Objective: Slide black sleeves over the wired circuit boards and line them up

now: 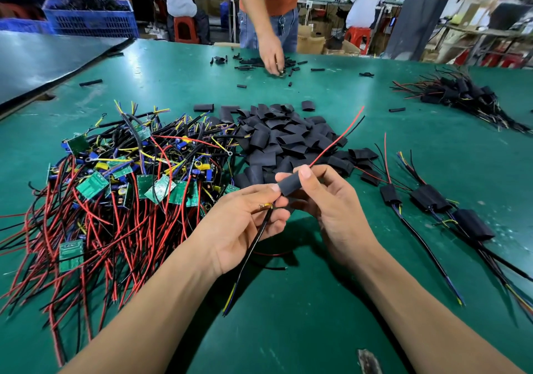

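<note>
Right hand: pinches black sleeve, red wire leaving its far end.
Left hand: grips black cable at the sleeve's near end; board probably inside.
Sleeved boards: row at right.

Near tabletop bare, open from front edge. Left blocked by tangled wired board pile. Black sleeve heap fills the middle behind. Right: row of sleeved boards, long wires trailing toward near edge. Far right: bundle. Green gap between heap and bundle. Another person's hand among loose tube bits at far edge.
</note>
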Demonstrator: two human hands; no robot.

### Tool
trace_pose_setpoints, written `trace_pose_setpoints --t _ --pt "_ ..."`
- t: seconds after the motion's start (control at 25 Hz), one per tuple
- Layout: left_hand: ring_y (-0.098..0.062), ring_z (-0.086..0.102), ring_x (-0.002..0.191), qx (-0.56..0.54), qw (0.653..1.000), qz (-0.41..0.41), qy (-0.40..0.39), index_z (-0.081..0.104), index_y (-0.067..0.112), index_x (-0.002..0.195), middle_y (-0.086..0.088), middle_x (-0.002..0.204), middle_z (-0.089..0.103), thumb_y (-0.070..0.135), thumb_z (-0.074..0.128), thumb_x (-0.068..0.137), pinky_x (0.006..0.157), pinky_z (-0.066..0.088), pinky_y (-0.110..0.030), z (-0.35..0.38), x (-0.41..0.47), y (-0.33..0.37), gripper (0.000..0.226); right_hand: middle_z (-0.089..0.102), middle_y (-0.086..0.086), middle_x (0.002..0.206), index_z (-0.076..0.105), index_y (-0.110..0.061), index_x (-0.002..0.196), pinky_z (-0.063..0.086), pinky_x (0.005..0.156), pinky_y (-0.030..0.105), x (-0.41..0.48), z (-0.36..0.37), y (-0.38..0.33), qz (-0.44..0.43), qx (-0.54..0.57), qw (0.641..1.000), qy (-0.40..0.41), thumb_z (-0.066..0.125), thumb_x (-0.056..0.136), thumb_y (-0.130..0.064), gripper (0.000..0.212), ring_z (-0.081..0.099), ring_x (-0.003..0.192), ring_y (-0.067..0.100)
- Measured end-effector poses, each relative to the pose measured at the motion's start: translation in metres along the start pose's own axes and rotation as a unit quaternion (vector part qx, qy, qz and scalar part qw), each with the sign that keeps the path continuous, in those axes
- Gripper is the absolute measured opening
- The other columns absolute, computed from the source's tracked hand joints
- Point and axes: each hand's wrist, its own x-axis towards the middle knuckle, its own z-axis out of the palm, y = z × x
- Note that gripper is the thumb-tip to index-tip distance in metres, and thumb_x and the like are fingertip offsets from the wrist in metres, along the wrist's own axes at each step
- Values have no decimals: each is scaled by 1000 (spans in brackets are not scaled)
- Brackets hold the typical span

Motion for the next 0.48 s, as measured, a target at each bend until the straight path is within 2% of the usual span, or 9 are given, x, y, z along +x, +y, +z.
trace_pose_setpoints --t 0.12,0.16,0.24,0.28,0.36,0.48 --pt "-14 63 53 7 1000 -2 -2 71 9 87 -6 72 68 13 63 92 52 55 -24 0 0 -2 10 76 15 107 65 -17 90 52 96 52 -1 2 -3 6 -1 1000 7 75 79 -47 34 71 87 27" --pt "-15 63 53 11 1000 -4 -6 73 10 84 -6 73 69 13 63 93 52 56 -25 1 -1 -2 14 76 14 104 64 -14 91 55 90 49 -1 1 -4 7 -9 1000 15 75 80 -46 36 71 83 26" --pt "-17 65 54 25 999 -12 -17 75 10 82 -8 78 72 18 62 93 52 56 -26 2 -2 -2 19 77 11 91 62 -13 88 57 71 32 0 1 -8 9 -32 999 42 75 82 -46 36 69 70 19" --pt "-19 67 55 32 999 -19 -23 72 9 87 -10 82 74 23 60 95 51 56 -26 2 -2 -1 21 76 8 83 61 -14 86 52 61 24 0 0 -10 14 -47 997 60 76 82 -48 37 66 63 16" --pt "-22 69 56 45 997 -41 -38 66 7 96 -15 90 76 38 50 99 49 55 -26 1 -2 0 35 69 4 70 59 -18 80 41 48 20 2 -4 -13 33 -69 993 95 76 77 -56 42 53 50 11" --pt "-23 65 52 59 995 -56 -56 64 4 104 -20 96 75 55 40 98 47 52 -25 0 -1 3 56 60 0 66 58 -23 73 35 43 21 6 -8 -17 76 -29 990 118 73 77 -56 36 43 45 11"
